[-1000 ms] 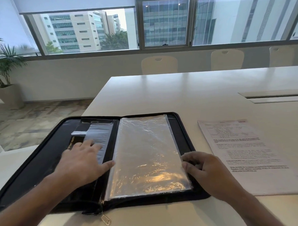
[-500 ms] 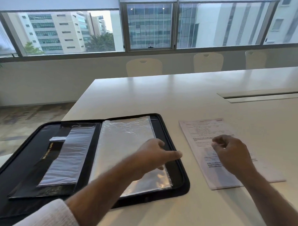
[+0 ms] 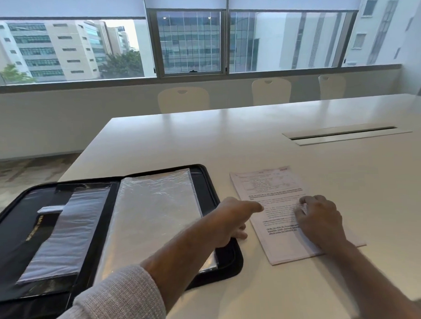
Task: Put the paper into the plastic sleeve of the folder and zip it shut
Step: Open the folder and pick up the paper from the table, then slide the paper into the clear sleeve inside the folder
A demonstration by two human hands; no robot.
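Observation:
A black zip folder [image 3: 217, 180] lies open on the white table [image 3: 204, 140] at the left. Its right half carries a shiny clear plastic sleeve [image 3: 154, 213], lying flat. A printed paper [image 3: 270, 183] lies on the table just right of the folder. My left hand [image 3: 230, 218] reaches across the folder's right edge, its index finger stretched out onto the paper's left edge. My right hand [image 3: 321, 220] rests on the middle of the paper with fingers curled down on it. The paper stays flat on the table.
The folder's left half holds a black pocket with gold lettering [image 3: 35, 227] and a smaller clear pocket [image 3: 68, 226]. A cable slot [image 3: 342, 134] is set into the table at the right. White chairs [image 3: 183, 98] stand along the far edge under the windows.
Both hands left the folder and moved right. My left hand crossed the sleeve to the paper's left edge; my right hand came down on the paper. The view turned right.

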